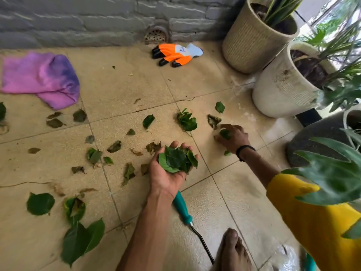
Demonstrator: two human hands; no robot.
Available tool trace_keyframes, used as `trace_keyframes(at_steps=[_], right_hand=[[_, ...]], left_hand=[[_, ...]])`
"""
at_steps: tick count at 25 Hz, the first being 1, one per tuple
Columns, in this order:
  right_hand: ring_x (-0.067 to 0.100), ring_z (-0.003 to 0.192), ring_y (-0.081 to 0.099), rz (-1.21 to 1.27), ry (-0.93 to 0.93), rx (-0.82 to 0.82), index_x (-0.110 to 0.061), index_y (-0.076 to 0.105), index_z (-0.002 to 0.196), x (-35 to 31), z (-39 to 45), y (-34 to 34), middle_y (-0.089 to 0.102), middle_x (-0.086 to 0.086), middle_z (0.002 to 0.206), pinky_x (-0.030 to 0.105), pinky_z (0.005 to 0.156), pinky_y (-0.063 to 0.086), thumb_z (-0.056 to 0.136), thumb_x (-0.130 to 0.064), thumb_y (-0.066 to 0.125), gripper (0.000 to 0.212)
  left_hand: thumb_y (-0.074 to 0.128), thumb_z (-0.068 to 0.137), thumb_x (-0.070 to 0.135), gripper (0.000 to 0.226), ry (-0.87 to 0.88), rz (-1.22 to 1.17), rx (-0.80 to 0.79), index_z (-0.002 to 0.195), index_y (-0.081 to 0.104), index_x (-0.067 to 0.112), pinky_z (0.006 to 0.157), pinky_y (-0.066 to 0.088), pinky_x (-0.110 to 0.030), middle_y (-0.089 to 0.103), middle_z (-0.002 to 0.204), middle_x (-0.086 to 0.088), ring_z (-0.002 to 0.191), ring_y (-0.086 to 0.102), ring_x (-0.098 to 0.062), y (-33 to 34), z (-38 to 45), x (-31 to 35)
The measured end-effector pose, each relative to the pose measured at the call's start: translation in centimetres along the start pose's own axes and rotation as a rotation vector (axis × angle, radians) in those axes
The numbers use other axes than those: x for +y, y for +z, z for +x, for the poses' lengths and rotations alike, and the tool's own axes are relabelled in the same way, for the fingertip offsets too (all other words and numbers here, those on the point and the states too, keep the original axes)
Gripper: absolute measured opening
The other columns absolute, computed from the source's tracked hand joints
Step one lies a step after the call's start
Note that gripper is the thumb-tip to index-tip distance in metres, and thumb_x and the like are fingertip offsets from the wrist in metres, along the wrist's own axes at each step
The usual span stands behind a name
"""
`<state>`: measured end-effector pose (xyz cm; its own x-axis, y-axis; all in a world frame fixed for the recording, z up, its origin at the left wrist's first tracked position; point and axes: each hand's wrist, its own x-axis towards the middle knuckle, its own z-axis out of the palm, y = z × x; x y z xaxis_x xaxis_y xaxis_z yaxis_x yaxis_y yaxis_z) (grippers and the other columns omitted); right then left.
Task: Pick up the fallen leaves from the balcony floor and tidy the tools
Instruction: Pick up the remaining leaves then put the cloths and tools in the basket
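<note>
Faintly, the orange gloves [176,54] bear an unreadable blue mark.

The left hand [168,169] covers the upper end of the teal-handled tool [182,210], and the tool's dark metal shaft passes behind the bare foot [234,251], so its tip is hidden. Beside the right hand's fingers [224,127], the small leaf [224,133] they pinch is partly covered. Far left of the left fingers, a leaf [2,111] is cut by the picture's edge. Below the right arm, a blurred clear plastic bag [285,257] runs off the bottom edge.
</note>
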<state>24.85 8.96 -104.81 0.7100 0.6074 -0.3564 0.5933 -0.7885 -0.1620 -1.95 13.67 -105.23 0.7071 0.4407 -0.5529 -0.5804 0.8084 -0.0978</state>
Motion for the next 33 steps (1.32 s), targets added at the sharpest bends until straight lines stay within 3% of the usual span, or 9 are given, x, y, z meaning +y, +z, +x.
trace_keyframes(at_steps=[3, 7, 9, 13, 17, 20, 26, 30, 33], right_hand=[[0.032, 0.109, 0.056, 0.023, -0.106, 0.209, -0.018, 0.072, 0.115, -0.9, -0.7, 1.9, 0.064, 0.012, 0.117, 0.039, 0.095, 0.047, 0.095, -0.02, 0.062, 0.023], [0.022, 0.086, 0.064, 0.172, -0.026, 0.335, -0.014, 0.075, 0.094, -0.1, -2.0, 0.8, 0.072, 0.006, 0.095, 0.028, 0.075, 0.051, 0.087, -0.001, 0.064, 0.018], [0.02, 0.079, 0.064, 0.187, 0.046, 0.339, -0.017, 0.072, 0.093, 0.4, -3.1, -0.1, 0.07, 0.003, 0.089, 0.027, 0.068, 0.051, 0.086, -0.001, 0.065, 0.018], [0.031, 0.077, 0.069, 0.061, 0.078, 0.124, -0.024, 0.069, 0.095, 2.4, -4.4, 0.4, 0.067, 0.007, 0.098, 0.044, 0.068, 0.062, 0.089, -0.003, 0.064, 0.022], [0.028, 0.085, 0.062, 0.039, 0.046, 0.137, -0.014, 0.074, 0.089, 2.6, -4.9, 2.2, 0.067, 0.013, 0.1, 0.028, 0.069, 0.047, 0.091, -0.015, 0.066, 0.009], [0.026, 0.077, 0.059, 0.05, 0.076, 0.205, -0.01, 0.07, 0.085, 2.2, -5.2, 3.4, 0.063, 0.011, 0.089, 0.026, 0.059, 0.041, 0.087, -0.035, 0.071, 0.025], [0.029, 0.079, 0.061, 0.042, 0.033, 0.285, -0.008, 0.071, 0.089, 1.5, -4.5, 2.9, 0.07, 0.013, 0.088, 0.031, 0.067, 0.047, 0.087, -0.008, 0.066, 0.005], [0.025, 0.074, 0.057, 0.127, 0.088, 0.265, -0.012, 0.062, 0.094, 0.5, -4.6, 1.8, 0.066, 0.01, 0.089, 0.026, 0.058, 0.041, 0.083, -0.006, 0.069, 0.014], [0.023, 0.082, 0.067, 0.426, 0.195, 0.179, -0.013, 0.062, 0.099, -2.1, -5.1, 0.3, 0.07, 0.011, 0.1, 0.028, 0.063, 0.052, 0.079, -0.009, 0.079, 0.026]], left_hand=[[0.041, 0.101, 0.036, 0.04, 0.013, -0.025, 0.003, 0.11, 0.068, 0.007, 0.098, 0.051, -0.061, 0.067, 0.108, -0.022, 0.099, 0.067, -0.036, 0.5, 0.1, -0.1], [0.042, 0.101, 0.036, 0.039, 0.025, 0.019, 0.001, 0.113, 0.066, 0.008, 0.103, 0.047, -0.061, 0.066, 0.111, -0.022, 0.101, 0.066, -0.036, 0.7, 0.6, -0.1], [0.042, 0.101, 0.037, 0.039, 0.033, 0.0, 0.001, 0.114, 0.066, 0.008, 0.103, 0.046, -0.061, 0.066, 0.111, -0.022, 0.1, 0.067, -0.035, 0.6, 0.8, -0.1], [0.041, 0.101, 0.038, 0.041, 0.017, 0.045, 0.005, 0.118, 0.064, 0.009, 0.104, 0.046, -0.061, 0.065, 0.112, -0.021, 0.1, 0.066, -0.034, 0.6, 0.7, -0.8], [0.041, 0.101, 0.038, 0.041, 0.031, 0.066, 0.001, 0.12, 0.063, 0.009, 0.103, 0.046, -0.062, 0.065, 0.113, -0.022, 0.105, 0.063, -0.035, 0.3, 0.9, -0.3], [0.041, 0.1, 0.038, 0.04, 0.042, 0.065, 0.008, 0.118, 0.063, 0.009, 0.101, 0.048, -0.062, 0.065, 0.113, -0.022, 0.106, 0.063, -0.035, 0.3, 0.8, -0.1], [0.042, 0.101, 0.038, 0.041, 0.053, 0.069, 0.013, 0.119, 0.063, 0.008, 0.1, 0.049, -0.061, 0.066, 0.112, -0.022, 0.098, 0.067, -0.033, 0.4, 0.5, 0.3], [0.043, 0.101, 0.039, 0.042, 0.055, 0.059, 0.039, 0.122, 0.062, 0.008, 0.101, 0.048, -0.062, 0.064, 0.115, -0.022, 0.103, 0.065, -0.034, 0.1, 0.2, 0.5], [0.042, 0.101, 0.039, 0.043, 0.06, 0.071, 0.081, 0.123, 0.063, 0.009, 0.108, 0.042, -0.062, 0.065, 0.115, -0.021, 0.111, 0.061, -0.036, -0.1, 0.3, 1.0]])
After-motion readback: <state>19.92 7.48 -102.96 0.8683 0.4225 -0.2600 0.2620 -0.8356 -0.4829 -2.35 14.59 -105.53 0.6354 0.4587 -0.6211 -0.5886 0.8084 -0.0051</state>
